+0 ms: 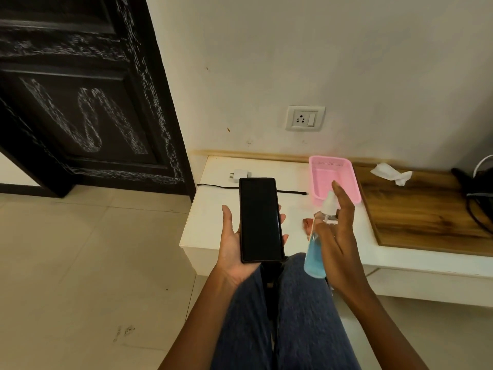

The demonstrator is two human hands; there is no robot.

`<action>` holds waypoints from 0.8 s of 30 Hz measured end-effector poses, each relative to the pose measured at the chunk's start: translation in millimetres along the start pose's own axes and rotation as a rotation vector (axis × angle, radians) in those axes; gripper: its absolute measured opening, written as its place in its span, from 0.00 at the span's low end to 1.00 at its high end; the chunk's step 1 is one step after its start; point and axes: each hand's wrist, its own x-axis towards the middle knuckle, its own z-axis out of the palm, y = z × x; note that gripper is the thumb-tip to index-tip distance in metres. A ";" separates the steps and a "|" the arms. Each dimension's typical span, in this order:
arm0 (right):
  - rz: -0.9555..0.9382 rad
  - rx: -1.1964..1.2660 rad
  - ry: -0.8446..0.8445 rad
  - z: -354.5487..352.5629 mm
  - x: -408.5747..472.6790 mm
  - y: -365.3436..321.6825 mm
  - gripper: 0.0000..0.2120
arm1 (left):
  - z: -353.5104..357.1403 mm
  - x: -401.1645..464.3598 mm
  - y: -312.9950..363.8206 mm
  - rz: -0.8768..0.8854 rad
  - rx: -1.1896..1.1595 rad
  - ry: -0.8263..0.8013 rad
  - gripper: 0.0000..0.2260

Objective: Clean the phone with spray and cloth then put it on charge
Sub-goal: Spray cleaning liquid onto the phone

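- Your left hand (234,241) cradles the phone (261,219), screen up, fingers curled round its edges.
- Your right hand (337,233) grips the spray bottle (317,252) just beside it, above the white ledge (210,209).

Bare forearms with no sleeves, watch or bracelet showing, bare left hand (234,244) and right hand (337,236), and dark blue denim jeans (301,316) over both legs, faintly creased along the thighs.
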 end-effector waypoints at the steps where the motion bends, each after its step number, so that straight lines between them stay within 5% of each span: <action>1: 0.028 0.017 0.002 0.3 4.7 5.6 0.26 | -0.3 -0.8 -0.9 -0.007 0.004 -0.007 0.41; 24: 0.355 -0.381 -0.013 72.8 125.7 185.1 0.24 | -29.1 21.3 13.2 0.015 -0.038 0.051 0.40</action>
